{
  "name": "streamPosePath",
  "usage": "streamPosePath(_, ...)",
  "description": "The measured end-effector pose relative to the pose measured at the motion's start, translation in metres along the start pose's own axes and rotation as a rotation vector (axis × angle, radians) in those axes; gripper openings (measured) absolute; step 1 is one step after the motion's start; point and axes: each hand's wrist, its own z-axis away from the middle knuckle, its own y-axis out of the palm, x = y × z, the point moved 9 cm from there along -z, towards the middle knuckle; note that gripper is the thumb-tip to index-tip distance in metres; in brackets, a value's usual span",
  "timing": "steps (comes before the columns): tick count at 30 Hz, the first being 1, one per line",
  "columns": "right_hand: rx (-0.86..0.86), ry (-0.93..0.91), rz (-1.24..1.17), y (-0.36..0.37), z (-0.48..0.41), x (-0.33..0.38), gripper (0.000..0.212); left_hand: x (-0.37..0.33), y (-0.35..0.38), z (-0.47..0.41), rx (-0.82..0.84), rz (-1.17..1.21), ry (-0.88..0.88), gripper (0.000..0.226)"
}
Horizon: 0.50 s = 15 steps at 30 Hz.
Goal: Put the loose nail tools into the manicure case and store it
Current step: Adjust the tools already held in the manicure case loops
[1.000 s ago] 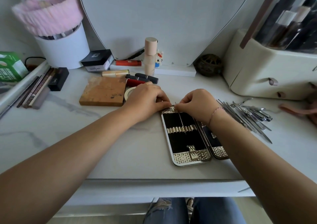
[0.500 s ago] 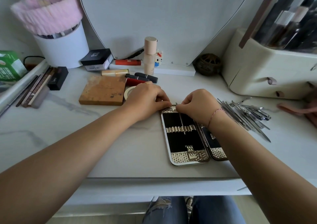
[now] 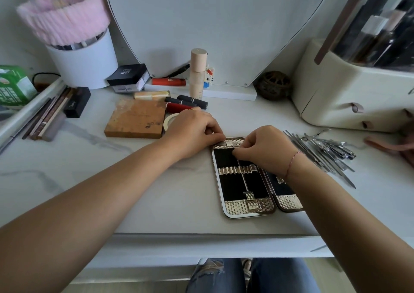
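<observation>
So, my left hand (image 3: pixel 195 133): it was curled and held the far left corner of the manicure case (image 3: pixel 230 180).
My right hand (image 3: pixel 266 149): its fingertips pinched the top end of a thin tool (image 3: pixel 244 180).
Thin tool: it lay down the middle of the left half of the case, under the gold band.
Manicure case: it lay open and flat on the tabletop (image 3: pixel 179 191), near the front edge. My right arm hid part of its right half.
Loose nail tools (image 3: pixel 324 151): they lay in a shiny heap on the tabletop, just right of my right wrist and apart from the case.
Other things: a brown block (image 3: pixel 136 119) and some lipsticks (image 3: pixel 192 101) lay behind my left hand. A white drawer box (image 3: pixel 349 100) stood at the far right.
</observation>
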Motion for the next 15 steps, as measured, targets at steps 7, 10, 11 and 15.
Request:
streamPosePath(7,0.010,-0.004,-0.100,0.0000,0.0010,-0.0068,0.017,0.0002,0.0001,0.0000,-0.007,0.007,0.003,0.011)
streamPosePath(10,-0.002,-0.002,-0.112,0.0004,0.0017,-0.0079,0.013,-0.0008,-0.0003,0.0001,-0.012,0.014,0.016,0.010)
streamPosePath(11,0.001,-0.005,-0.108,0.0006,0.0020,-0.0075,0.012,-0.0011,-0.0006,0.0003,-0.013,0.017,0.017,0.010)
streamPosePath(15,0.012,-0.021,-0.102,0.0005,0.0035,-0.0070,0.012,-0.0001,0.0012,-0.0004,-0.001,0.019,0.015,0.009)
